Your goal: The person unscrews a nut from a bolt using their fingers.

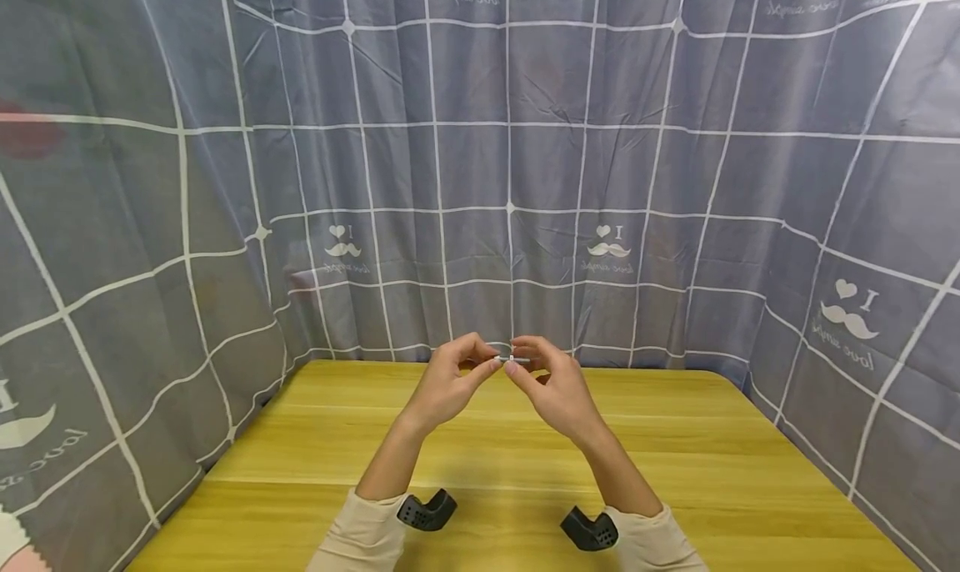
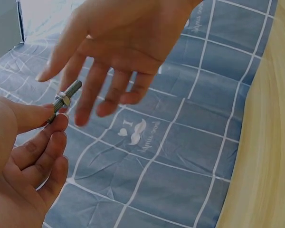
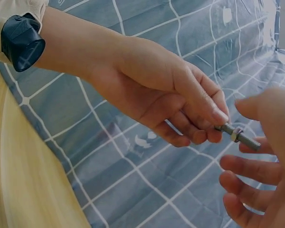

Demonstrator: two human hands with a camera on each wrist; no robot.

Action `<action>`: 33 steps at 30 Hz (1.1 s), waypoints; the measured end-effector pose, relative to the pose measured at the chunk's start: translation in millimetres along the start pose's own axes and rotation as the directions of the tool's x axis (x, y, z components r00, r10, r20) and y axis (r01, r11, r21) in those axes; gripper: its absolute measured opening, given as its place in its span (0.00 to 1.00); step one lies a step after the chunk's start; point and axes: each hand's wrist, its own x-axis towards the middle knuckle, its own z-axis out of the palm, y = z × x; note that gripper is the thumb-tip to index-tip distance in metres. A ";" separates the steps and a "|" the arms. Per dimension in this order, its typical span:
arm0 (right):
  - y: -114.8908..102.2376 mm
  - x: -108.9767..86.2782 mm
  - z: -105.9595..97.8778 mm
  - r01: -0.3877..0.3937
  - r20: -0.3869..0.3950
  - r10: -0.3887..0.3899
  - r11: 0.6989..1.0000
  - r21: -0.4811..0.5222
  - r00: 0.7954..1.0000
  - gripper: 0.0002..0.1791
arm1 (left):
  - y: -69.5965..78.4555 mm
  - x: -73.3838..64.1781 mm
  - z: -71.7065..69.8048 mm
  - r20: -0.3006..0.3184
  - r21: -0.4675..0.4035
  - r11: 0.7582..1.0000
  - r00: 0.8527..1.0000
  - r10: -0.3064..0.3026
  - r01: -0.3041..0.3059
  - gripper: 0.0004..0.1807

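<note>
A grey metal bolt (image 2: 74, 89) with a hex nut (image 2: 62, 99) partway along its thread is held up above the wooden table. My left hand (image 1: 444, 388) pinches one end of it between thumb and index finger, and those fingertips hide that end. The threaded free end points toward my right hand (image 1: 561, 393). In the right wrist view, the right thumb stands apart from the bolt (image 3: 250, 142) and the index finger lies behind its tip. The other right fingers are loosely spread, holding nothing.
Below both hands lies a wooden table (image 1: 480, 464) with a yellowish grain. A grey curtain (image 1: 472, 172) with white grid lines hangs behind it and along both sides. Black wrist mounts (image 1: 427, 511) sit at the cuffs of the light sleeves.
</note>
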 end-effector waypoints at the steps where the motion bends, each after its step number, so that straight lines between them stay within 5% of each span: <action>1: 0.2 -0.2 0.9 -0.007 0.001 0.007 1.000 0.001 1.000 0.17 | 0.3 -0.2 -0.3 -0.001 -0.001 1.000 1.000 0.001 -0.001 0.03; 7: 2.2 1.1 3.0 0.047 -0.021 -0.046 0.999 0.008 0.999 0.07 | 1.0 -0.5 -0.3 -0.012 0.004 1.000 1.000 -0.003 0.003 0.02; 14: -0.3 0.9 2.1 0.006 0.007 -0.006 1.000 0.016 1.000 0.19 | 0.2 0.2 -0.4 -0.004 0.018 1.000 1.000 0.004 -0.003 0.03; 21: 4.0 0.5 2.3 0.050 -0.015 -0.050 0.999 0.004 0.999 0.09 | -0.4 0.1 -0.1 0.001 0.016 1.000 1.000 -0.016 0.016 0.03; 28: 1.4 0.3 1.1 0.013 0.006 -0.013 1.000 0.008 1.000 0.19 | -0.5 1.1 0.3 -0.002 0.015 1.000 1.000 -0.013 0.013 0.03; 33: 2.4 0.4 1.7 0.037 -0.005 -0.037 0.999 0.000 0.999 0.10 | 0.0 -0.1 -0.2 -0.005 0.023 1.000 1.000 -0.012 0.012 0.04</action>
